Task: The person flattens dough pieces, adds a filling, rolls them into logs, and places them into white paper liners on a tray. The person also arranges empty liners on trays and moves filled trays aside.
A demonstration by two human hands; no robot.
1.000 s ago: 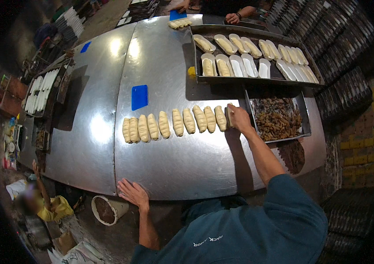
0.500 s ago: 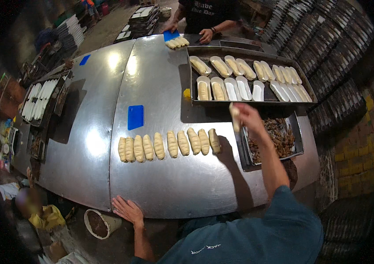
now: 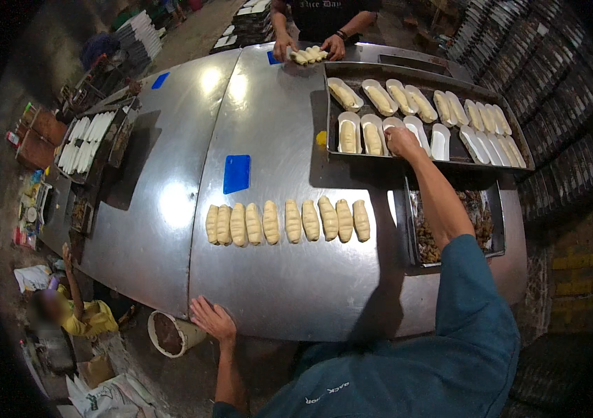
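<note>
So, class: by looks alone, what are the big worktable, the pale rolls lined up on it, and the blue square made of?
Worktable: bare sheet metal, probably steel; it shows bright glare patches and a seam.
Rolls: raw dough, pale, matte and soft-edged, not browned.
Blue square: likely plastic; flat, evenly coloured, rounded corners, though the look leaves this open.

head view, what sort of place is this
Most likely a bakery production room. A row of shaped dough rolls lies on a big steel table, a dark tray holds white paper moulds partly filled with dough, and the right hand reaches into that tray.
</note>
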